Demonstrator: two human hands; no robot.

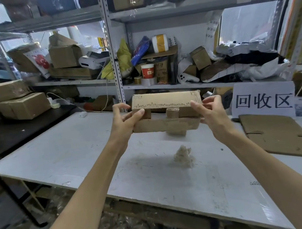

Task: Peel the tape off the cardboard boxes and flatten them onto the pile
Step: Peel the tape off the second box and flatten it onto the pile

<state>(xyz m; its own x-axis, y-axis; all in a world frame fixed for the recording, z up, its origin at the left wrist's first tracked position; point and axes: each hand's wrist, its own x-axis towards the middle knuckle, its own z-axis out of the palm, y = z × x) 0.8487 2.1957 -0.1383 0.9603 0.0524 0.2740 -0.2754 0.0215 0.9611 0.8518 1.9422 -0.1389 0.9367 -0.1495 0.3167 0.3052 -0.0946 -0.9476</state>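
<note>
Over a white bench [66, 159], left hand [126, 122] and right hand [211, 115] clasped a brown cardboard box [163, 99] between their fingers [139, 113]; uneven squeezing might drop it.

A white table [56, 154], scuffed and marked, fills the foreground, and a black table [24, 128] stands just beside its left end. Behind both runs grey metal shelving [110, 43] on perforated uprights. Its shelves are crowded with clutter, among it a red paper cup [148, 71]. Daylight comes through windows [249, 20] behind the shelves, beside a white wall panel [183, 30]. A white sign [263, 100] with black characters stands at the table's far right. The floor [2, 214] at left is grey.
</note>
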